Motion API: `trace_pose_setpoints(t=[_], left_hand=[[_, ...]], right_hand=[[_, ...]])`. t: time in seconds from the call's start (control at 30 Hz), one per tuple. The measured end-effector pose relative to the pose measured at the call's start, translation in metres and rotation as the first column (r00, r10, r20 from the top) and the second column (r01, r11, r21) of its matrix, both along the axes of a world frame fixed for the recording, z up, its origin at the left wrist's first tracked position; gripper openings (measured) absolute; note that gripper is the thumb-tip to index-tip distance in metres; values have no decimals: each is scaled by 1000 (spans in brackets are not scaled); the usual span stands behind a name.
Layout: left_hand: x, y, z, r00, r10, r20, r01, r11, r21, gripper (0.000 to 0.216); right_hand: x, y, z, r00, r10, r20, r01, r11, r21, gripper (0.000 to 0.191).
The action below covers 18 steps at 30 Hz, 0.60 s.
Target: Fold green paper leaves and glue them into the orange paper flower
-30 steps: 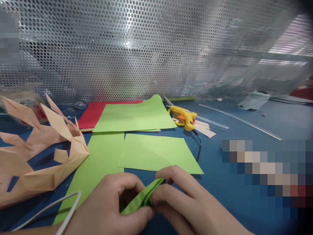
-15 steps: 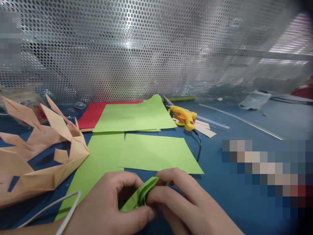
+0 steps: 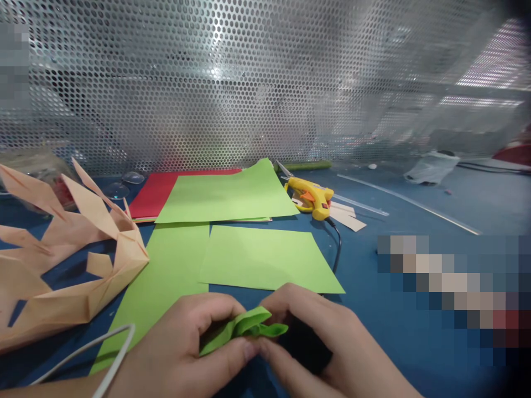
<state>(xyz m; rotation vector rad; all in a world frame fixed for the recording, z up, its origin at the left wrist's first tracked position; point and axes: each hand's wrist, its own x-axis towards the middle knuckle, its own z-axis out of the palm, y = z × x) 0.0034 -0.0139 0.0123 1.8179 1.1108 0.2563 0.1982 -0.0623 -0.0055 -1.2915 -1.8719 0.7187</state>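
Observation:
Between my two hands is a small folded piece of green paper, with several pointed flaps standing up. My left hand is closed around its left side, thumb pressed along the near edge. At its right, my right hand pinches the near side, its thumb tip meeting the left thumb. The underside of the paper is hidden by my fingers. Just beyond the hands lies a flat green sheet, and another green sheet reaches toward my left forearm.
A folded peach paper construction stands at the left. Behind are a red sheet, a larger green sheet and a yellow glue gun beside scissors. Clear sticks lie rightward. A perforated metal screen closes the back.
My right fingers have shifted from gripping the paper's right side to a wider pinch at its near edge. The paper has turned flatter, and a second flap now points right.

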Motion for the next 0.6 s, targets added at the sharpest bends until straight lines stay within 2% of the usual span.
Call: trace_pose_setpoints(t=[0.1,0.23,0.43,0.6], left_hand=[[0,2,-1,997,-54,47,51,997,49,25],[0,3,-1,994,-88,59,82,992,93,17],[5,-2,4,996,48,75,-49,999,7,10],[7,-4,4,995,79,54,-78,997,-8,15]], right_hand=[[-1,1,1,999,-24,-27,24,1000,-12,10],[-2,2,4,997,-52,-51,46,994,-103,9],[-6,1,8,988,-105,-112,76,968,-238,10],[-11,-1,9,972,-152,-179,92,949,-302,7]])
